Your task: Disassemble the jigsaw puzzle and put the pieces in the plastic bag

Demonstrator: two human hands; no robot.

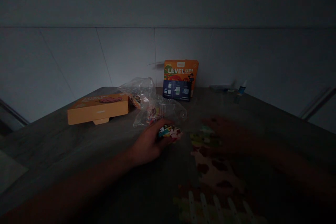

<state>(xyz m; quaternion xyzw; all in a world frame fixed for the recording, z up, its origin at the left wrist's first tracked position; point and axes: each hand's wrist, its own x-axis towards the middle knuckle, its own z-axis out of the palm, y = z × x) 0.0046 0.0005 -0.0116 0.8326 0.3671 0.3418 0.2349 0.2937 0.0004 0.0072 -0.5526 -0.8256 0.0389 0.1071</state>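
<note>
My left hand [148,146] is closed around several colourful jigsaw puzzle pieces [172,132], which stick out between thumb and fingers. To the right, my right hand [223,131] reaches over the top of a partly joined puzzle [219,173]. Motion and dim light smear its fingers, so I cannot make out their pose. The puzzle shows a brown-spotted animal, and a white fence runs along its near edge. Just beyond my left hand lies a clear plastic bag [168,108] with more pieces inside.
An orange box [99,108] lies at the left, beside another clear bag [141,85]. An orange "LEVEL UP!" card or box [181,68] stands at the back against the wall, a dark blue leaflet [176,90] before it. A small bottle [242,88] stands at the back right.
</note>
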